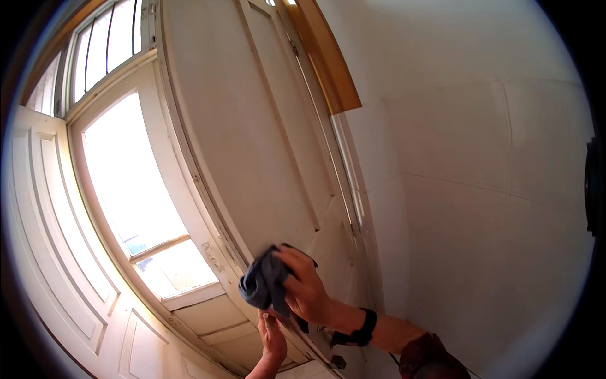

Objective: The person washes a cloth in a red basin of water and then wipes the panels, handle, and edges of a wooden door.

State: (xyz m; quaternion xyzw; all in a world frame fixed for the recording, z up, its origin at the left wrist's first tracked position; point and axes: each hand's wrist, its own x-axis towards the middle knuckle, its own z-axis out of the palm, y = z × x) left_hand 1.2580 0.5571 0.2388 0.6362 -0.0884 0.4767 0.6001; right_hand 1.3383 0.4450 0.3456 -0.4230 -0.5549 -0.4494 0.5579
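A dark grey-blue cloth (267, 282) is bunched in my right hand (303, 289), against the edge of a white panelled door leaf (227, 142). A black band (367, 327) circles my right wrist. Just below the cloth, my left hand (273, 334) is raised with its fingers up at the door's edge; whether it grips the edge cannot be told. Part of its fingertips lies close to the cloth.
To the left are a glazed wooden door (175, 203) with worn paint, a barred window (109, 42) above it and another panelled white leaf (52, 199). A brown wooden trim (326, 61) runs beside a white wall (473, 213) at right. A small black fitting (338, 362) is low down.
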